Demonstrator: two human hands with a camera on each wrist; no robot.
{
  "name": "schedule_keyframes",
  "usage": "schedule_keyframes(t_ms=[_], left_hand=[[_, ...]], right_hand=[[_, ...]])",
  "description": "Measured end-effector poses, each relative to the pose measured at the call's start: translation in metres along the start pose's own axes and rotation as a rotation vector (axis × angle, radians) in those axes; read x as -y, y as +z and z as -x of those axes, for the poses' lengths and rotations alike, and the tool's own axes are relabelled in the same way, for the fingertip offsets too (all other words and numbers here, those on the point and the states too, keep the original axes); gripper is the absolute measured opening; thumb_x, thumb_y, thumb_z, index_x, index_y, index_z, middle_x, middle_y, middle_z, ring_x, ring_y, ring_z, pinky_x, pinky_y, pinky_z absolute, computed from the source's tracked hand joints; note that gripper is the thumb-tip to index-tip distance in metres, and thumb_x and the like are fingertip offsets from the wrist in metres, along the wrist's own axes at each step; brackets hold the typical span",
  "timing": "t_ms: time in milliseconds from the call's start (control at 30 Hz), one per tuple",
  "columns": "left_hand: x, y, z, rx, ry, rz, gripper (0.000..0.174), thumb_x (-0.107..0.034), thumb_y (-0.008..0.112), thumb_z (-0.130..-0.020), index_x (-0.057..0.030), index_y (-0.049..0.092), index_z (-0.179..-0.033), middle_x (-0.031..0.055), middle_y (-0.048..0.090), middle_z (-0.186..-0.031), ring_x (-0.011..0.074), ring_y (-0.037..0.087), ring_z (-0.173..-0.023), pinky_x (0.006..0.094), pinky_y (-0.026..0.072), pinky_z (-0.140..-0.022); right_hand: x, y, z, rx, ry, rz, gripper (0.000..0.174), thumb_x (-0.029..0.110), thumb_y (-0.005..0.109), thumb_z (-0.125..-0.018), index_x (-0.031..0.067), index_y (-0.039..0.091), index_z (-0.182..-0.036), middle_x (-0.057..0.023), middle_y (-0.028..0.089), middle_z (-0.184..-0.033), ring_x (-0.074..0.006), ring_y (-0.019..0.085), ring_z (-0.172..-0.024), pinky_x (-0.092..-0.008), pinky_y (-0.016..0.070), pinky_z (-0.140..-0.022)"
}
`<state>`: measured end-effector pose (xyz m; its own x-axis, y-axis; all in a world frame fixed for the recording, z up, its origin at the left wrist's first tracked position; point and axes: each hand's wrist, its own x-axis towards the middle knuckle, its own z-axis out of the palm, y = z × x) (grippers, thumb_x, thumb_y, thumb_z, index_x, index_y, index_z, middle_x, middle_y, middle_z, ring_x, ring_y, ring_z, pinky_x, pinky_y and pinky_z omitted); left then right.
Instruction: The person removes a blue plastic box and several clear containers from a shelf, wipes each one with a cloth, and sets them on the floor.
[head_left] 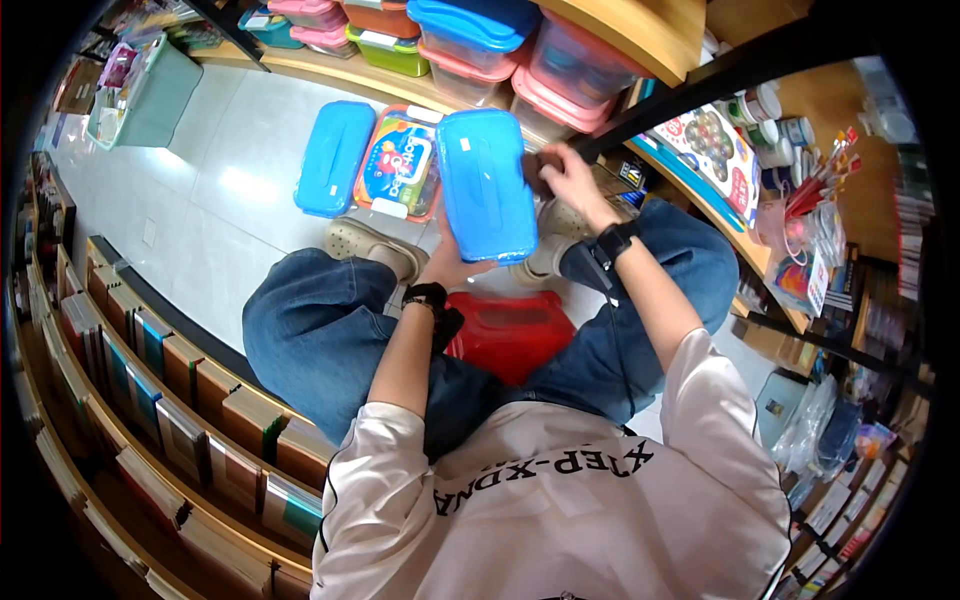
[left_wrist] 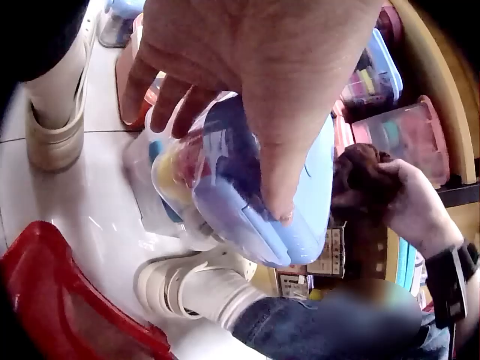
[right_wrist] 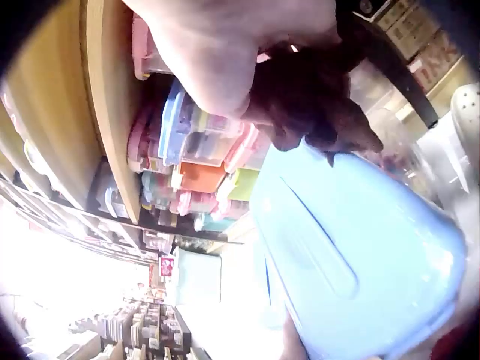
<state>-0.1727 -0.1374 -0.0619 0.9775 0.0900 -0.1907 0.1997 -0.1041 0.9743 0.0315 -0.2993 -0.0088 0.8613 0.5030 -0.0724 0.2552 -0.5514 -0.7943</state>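
A clear box with a blue lid [head_left: 487,180] is held above the floor between the legs. My left hand [head_left: 452,262] grips its near left side; in the left wrist view, the thumb of that hand [left_wrist: 255,60] lies over the lid's edge. My right hand [head_left: 578,188] pinches a dark brown cloth [right_wrist: 315,105] at the box's far right edge, and the cloth touches the lid [right_wrist: 360,247]. Colourful contents [left_wrist: 180,169] show through the clear wall. Part of the right hand's fingers is hidden by the cloth.
Another blue-lidded box [head_left: 334,160] and a printed box with white latches [head_left: 385,178] are on the floor to the left. A red container [head_left: 512,328] lies between the legs. Stacked boxes [head_left: 465,45] fill the shelf ahead; a craft shelf [head_left: 690,215] stands right, bookshelves [head_left: 185,400] left.
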Motion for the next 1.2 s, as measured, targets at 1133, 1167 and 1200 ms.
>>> schedule_keyframes(t_ms=[1133,1167,1200], left_hand=[[0.003,0.005,0.004,-0.095,-0.045,-0.108,0.126,-0.034,0.081,-0.061,-0.0029,-0.016,-0.136,0.0309,0.041,-0.126,0.0403,0.047,-0.115,0.0402,0.0394,-0.095],[0.003,0.006,0.004,-0.096,-0.042,-0.107,0.126,-0.034,0.081,-0.061,-0.0029,-0.016,-0.136,0.0309,0.041,-0.126,0.0403,0.047,-0.115,0.0402,0.0394,-0.095],[0.003,0.006,0.004,-0.101,-0.048,-0.101,0.126,-0.032,0.081,-0.061,-0.0036,-0.015,-0.136,0.0303,0.042,-0.126,0.0399,0.047,-0.115,0.0400,0.0393,-0.095]], right_hand=[[0.034,0.006,0.066,0.252,-0.129,0.371,0.031,0.016,0.065,-0.069,0.0105,0.058,-0.099,-0.0144,0.049,-0.102,-0.0350,0.056,-0.091,-0.0416,0.0465,-0.081],[0.033,0.002,0.068,0.294,-0.083,0.365,0.031,0.017,0.064,-0.069,0.0101,0.058,-0.099,-0.0150,0.052,-0.100,-0.0345,0.057,-0.088,-0.0416,0.0468,-0.080],[0.025,-0.001,0.065,0.375,-0.020,0.303,0.030,0.018,0.063,-0.070,0.0098,0.058,-0.098,-0.0157,0.056,-0.096,-0.0336,0.058,-0.086,-0.0407,0.0471,-0.079]])
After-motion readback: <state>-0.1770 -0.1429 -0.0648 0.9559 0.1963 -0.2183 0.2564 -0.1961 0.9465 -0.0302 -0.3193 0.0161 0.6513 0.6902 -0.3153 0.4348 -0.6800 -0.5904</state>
